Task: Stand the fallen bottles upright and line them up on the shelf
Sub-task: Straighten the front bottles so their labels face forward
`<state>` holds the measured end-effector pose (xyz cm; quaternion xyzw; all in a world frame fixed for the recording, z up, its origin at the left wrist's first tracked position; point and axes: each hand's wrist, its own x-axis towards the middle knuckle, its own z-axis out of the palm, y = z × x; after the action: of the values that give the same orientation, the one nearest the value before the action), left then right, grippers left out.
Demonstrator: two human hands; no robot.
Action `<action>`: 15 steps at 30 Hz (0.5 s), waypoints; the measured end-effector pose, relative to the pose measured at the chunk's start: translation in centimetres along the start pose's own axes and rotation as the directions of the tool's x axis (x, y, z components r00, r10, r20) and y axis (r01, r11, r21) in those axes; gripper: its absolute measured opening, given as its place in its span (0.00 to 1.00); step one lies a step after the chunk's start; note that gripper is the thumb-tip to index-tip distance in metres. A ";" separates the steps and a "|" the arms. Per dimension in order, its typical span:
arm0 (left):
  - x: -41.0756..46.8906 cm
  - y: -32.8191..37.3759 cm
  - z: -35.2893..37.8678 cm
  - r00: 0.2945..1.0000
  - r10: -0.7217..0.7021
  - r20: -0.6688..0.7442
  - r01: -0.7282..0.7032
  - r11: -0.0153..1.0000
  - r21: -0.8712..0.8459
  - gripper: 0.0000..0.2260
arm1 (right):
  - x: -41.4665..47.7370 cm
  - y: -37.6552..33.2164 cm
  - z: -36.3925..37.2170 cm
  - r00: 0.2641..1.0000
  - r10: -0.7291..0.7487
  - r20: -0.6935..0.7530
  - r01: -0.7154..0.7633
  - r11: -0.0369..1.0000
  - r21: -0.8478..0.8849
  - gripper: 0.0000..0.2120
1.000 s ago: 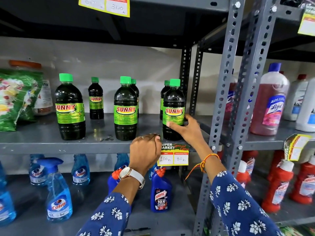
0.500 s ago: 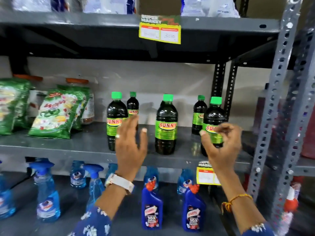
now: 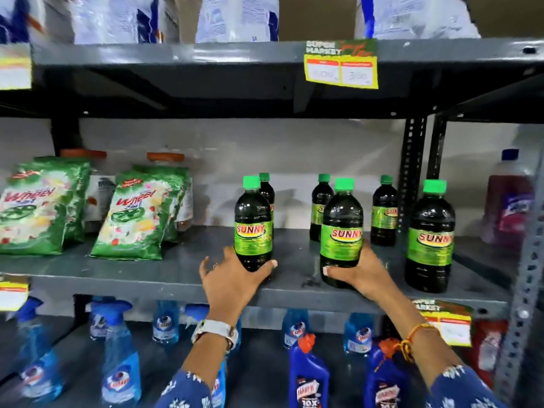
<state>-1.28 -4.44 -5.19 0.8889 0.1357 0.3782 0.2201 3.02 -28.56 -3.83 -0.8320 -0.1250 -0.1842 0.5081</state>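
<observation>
Dark Sunny bottles with green caps stand upright on the grey middle shelf (image 3: 182,278). My left hand (image 3: 232,279) wraps the base of the front left bottle (image 3: 252,222). The front middle bottle (image 3: 341,231) is gripped low down by my right hand (image 3: 359,273). A third front bottle (image 3: 430,234) stands free at the right. Three smaller-looking bottles stand behind: one (image 3: 266,187) hidden mostly by the left bottle, one (image 3: 319,204) and one (image 3: 384,210). No bottle lies on its side.
Green Wheel detergent packs (image 3: 138,213) lean at the shelf's left, with jars behind. A perforated steel upright (image 3: 527,278) bounds the right side. Blue spray bottles (image 3: 120,360) and Harpic bottles (image 3: 307,375) fill the lower shelf. A yellow price tag (image 3: 341,69) hangs above.
The view has swung up and left. Both hands, which were raised in front of the bottles, have come down and closed on the bases of the left and middle front bottles.
</observation>
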 end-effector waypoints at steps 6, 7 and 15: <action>0.1 -0.6 -0.1 0.998 0.012 -0.057 -0.012 1.000 0.004 0.34 | -0.6 -1.2 0.6 0.999 -0.028 -0.028 0.027 0.999 -0.040 0.34; 0.0 -0.7 -0.1 0.998 0.014 -0.063 -0.013 1.000 0.008 0.34 | -0.7 -1.3 0.7 0.999 -0.034 -0.026 0.033 0.998 -0.046 0.33; -0.6 -0.4 0.1 0.995 0.016 -0.101 -0.018 1.000 -0.018 0.33 | -1.1 -1.1 0.5 0.999 -0.048 -0.011 0.047 0.994 -0.100 0.30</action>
<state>-1.66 -4.40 -5.80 0.8677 0.1353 0.4257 0.2180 1.67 -27.65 -3.66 -0.8518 -0.1319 -0.2078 0.4624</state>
